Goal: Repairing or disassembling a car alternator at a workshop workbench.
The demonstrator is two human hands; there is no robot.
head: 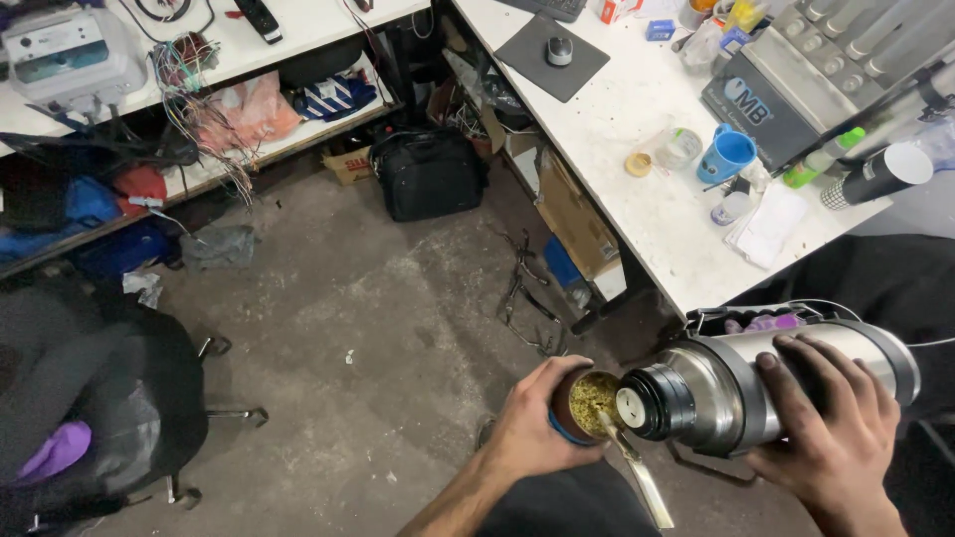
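My left hand (527, 423) is wrapped around a small round cup (589, 404) filled with green chopped herb, a metal straw (637, 475) sticking out of it toward me. My right hand (831, 428) grips a steel vacuum flask (736, 383) that lies tilted nearly level. The flask's black spout with its white centre sits right at the cup's rim. Both are held low over the concrete floor, close to my body.
A white worktable (637, 149) at the upper right carries a blue mug (726, 156), a mouse on a pad (553, 48), jars and a dark box. Under it stand cardboard boxes and a black bag (428, 171). A shelf with tangled wires is at left; an office chair (109, 398) at lower left.
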